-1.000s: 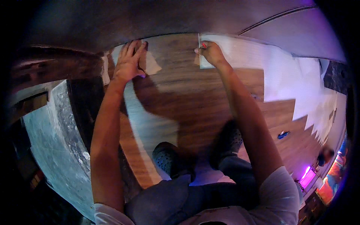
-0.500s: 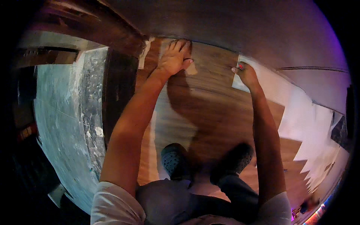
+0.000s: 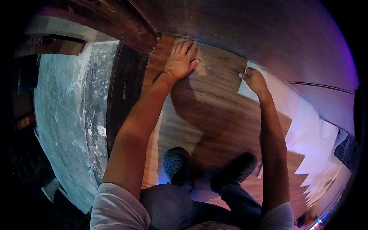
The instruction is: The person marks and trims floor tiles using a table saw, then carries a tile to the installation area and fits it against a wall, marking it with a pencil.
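My left hand (image 3: 181,62) lies flat with fingers spread on a brown wood-look floor plank (image 3: 218,63) along the far wall. At the plank's right end is my right hand (image 3: 254,79), its fingers curled and its thumb against the plank's edge. A small red thing (image 3: 248,71) shows between those fingers; I cannot make out what it is. The plank's left end meets the foot of a dark wooden frame (image 3: 151,44). White underlay (image 3: 264,76) borders its right end.
Laid brown flooring (image 3: 214,115) lies under my dark clogs (image 3: 177,165). Its stepped edge runs down the right beside white underlay (image 3: 306,134). A dark wall (image 3: 230,27) rises beyond the plank. At left, past a dark threshold (image 3: 128,88), lies a worn grey floor (image 3: 57,103).
The plank and both hands have shifted slightly left relative to the wooden frame. A pale strip beside the frame no longer shows. The view has also tilted a little.
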`<state>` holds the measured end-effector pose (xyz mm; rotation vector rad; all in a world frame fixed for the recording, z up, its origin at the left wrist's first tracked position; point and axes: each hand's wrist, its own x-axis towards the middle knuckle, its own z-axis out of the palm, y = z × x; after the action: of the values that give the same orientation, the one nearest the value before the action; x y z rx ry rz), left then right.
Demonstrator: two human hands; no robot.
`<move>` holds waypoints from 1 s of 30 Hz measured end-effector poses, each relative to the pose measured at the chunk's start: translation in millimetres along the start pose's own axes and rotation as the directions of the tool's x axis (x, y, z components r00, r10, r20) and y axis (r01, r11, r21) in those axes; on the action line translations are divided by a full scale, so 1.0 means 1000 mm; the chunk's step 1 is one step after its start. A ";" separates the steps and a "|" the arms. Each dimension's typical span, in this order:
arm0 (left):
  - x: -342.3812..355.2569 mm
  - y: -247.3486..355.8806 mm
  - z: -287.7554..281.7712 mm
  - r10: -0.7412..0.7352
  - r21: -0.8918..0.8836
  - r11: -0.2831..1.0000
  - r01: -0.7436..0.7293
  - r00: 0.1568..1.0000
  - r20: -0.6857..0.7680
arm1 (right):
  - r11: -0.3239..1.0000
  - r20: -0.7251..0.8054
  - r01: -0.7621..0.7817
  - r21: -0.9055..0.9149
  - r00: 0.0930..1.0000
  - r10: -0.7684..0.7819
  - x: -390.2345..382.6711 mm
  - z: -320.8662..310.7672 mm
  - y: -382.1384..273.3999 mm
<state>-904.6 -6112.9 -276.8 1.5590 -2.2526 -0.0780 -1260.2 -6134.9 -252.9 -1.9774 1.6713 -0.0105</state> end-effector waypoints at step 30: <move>-0.043 -0.037 0.014 -0.241 0.007 0.970 0.245 0.960 -0.145 | 0.913 -0.348 -0.159 0.376 0.889 0.298 0.035 0.040 0.007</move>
<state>-863.7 -6089.8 -311.8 1.7888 -1.9518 -0.0061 -1244.9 -6151.1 -301.7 -1.5744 1.9945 -0.6141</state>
